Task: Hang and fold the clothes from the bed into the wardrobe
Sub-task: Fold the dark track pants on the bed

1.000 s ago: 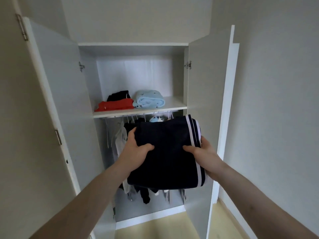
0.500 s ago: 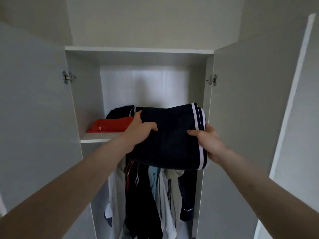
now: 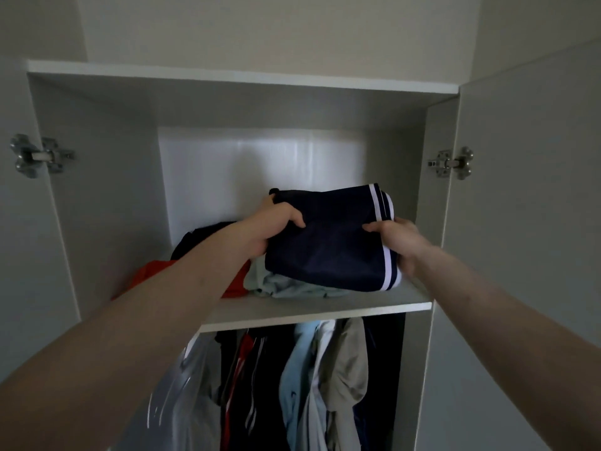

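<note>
A folded navy garment with white stripes (image 3: 331, 245) is over the wardrobe shelf (image 3: 325, 307), lying on top of a folded light-blue garment (image 3: 286, 286). My left hand (image 3: 273, 227) grips its left edge, thumb on top. My right hand (image 3: 398, 240) grips its right, striped edge. A folded red garment (image 3: 153, 271) and a dark one (image 3: 198, 236) lie on the shelf's left part, partly hidden by my left forearm.
Both wardrobe doors (image 3: 527, 222) stand open at the sides. Below the shelf hang several garments (image 3: 312, 385), one in a clear plastic cover (image 3: 185, 402). The wardrobe's top panel (image 3: 244, 76) is above.
Both hands carried the navy garment up and forward from in front of the wardrobe onto the light-blue garment on the shelf. The view moved closer.
</note>
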